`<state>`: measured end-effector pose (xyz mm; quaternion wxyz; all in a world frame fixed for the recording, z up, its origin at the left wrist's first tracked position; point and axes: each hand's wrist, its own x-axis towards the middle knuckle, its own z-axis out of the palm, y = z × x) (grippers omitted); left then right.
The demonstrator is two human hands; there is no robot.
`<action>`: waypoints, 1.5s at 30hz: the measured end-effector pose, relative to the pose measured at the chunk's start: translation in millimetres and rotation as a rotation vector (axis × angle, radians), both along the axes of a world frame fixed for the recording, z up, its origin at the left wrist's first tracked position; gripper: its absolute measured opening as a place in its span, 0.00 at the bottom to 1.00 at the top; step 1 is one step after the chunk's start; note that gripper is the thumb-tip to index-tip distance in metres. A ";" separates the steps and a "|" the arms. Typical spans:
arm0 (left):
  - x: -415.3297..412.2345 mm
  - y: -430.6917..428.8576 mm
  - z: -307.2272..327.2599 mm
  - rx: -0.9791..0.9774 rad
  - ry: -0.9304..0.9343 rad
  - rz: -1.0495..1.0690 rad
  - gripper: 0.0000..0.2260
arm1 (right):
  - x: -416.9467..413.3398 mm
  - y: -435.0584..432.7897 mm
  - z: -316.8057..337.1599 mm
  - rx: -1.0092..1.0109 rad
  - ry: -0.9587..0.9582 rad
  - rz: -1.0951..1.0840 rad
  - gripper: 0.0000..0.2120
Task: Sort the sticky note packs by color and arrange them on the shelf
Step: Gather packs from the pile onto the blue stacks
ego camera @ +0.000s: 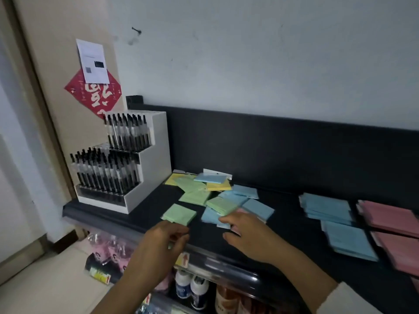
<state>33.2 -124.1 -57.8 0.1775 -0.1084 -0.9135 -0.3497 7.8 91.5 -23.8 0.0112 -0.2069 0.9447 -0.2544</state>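
Observation:
A loose heap of green, blue and yellow sticky note packs [212, 193] lies on the black shelf [294, 227]. One green pack [180, 214] lies apart at the heap's front left. My left hand [167, 239] hovers just in front of it, fingers curled together, nothing clearly held. My right hand [247, 234] rests fingers spread on the front of the heap, over a blue pack [209, 216] and a partly hidden pink one. Sorted blue stacks [326, 207] and pink stacks [390, 218] lie at the right.
A white tiered pen display [127, 162] full of black pens stands at the shelf's left end. The shelf has a black back panel [272, 152] against the wall. Bottles and packaged goods [190, 288] sit on lower shelves below the front edge.

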 end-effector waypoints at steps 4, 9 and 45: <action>-27.0 -17.7 -1.6 -0.040 0.012 -0.038 0.07 | -34.7 -17.2 -0.9 0.032 0.006 -0.036 0.21; -65.6 -24.7 -3.6 -0.104 0.025 -0.034 0.08 | -87.5 -25.2 3.2 0.112 0.035 -0.047 0.22; -244.7 -18.2 -27.9 -0.832 -0.081 -0.129 0.17 | -156.3 -22.0 10.9 0.121 0.234 -0.478 0.08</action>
